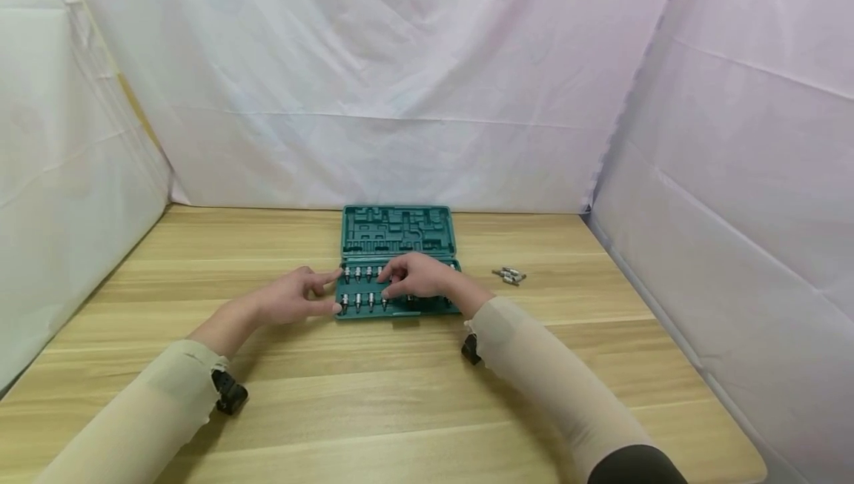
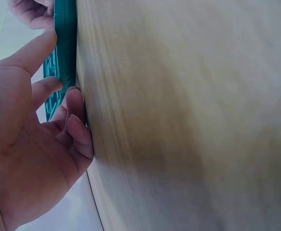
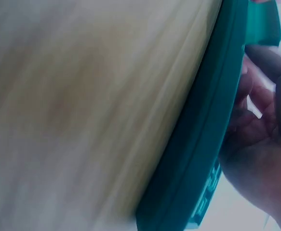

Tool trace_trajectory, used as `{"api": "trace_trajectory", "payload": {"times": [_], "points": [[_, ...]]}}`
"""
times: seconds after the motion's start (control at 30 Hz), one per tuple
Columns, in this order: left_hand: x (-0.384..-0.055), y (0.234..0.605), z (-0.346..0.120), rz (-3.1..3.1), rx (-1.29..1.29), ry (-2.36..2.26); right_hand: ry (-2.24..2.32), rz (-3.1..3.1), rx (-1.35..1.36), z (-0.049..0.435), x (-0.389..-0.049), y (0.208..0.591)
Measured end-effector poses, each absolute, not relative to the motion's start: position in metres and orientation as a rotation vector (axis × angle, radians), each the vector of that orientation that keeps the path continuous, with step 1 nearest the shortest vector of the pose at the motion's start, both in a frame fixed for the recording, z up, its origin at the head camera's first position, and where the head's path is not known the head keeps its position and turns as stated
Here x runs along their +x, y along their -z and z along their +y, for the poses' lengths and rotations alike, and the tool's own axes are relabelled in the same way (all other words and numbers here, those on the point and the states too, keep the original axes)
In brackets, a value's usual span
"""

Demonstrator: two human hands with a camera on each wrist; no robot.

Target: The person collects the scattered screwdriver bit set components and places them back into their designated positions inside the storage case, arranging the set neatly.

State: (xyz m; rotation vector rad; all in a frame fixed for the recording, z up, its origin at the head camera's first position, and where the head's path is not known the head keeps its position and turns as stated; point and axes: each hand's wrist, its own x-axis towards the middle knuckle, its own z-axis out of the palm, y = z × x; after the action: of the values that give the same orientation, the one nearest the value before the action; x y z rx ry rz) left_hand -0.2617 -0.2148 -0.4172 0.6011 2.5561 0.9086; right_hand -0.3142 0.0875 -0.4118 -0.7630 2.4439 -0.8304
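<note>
A green plastic socket case [image 1: 407,315] lies open on the table, with two rows of metal bit sockets [image 1: 358,302] in its near half. My left hand [image 1: 290,299] is at the case's left side, straight thumb on the front corner and index finger on the edge farther back. In the left wrist view its other fingers [image 2: 80,130] are bent beside the case. My right hand [image 1: 420,276] reaches over the sockets, fingers bent down, thumb and index tips close to sockets in the middle. Whether it pinches one is not visible. That hand hides part of both rows.
Several loose metal bits [image 1: 510,276] lie in a small pile on the wooden table [image 1: 373,395], right of the case. The raised lid [image 1: 398,230] with moulded recesses stands at the back. White cloth [image 1: 400,84] hangs behind and at both sides.
</note>
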Motion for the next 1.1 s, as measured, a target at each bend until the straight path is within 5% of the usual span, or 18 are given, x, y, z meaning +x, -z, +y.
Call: {"api": "trace_trajectory", "payload": {"times": [1.1], "points": [[-0.262, 0.419, -0.215, 2.556, 0.586, -0.93, 0.722, 2.515, -0.931, 0.1, -0.304, 0.404]]}}
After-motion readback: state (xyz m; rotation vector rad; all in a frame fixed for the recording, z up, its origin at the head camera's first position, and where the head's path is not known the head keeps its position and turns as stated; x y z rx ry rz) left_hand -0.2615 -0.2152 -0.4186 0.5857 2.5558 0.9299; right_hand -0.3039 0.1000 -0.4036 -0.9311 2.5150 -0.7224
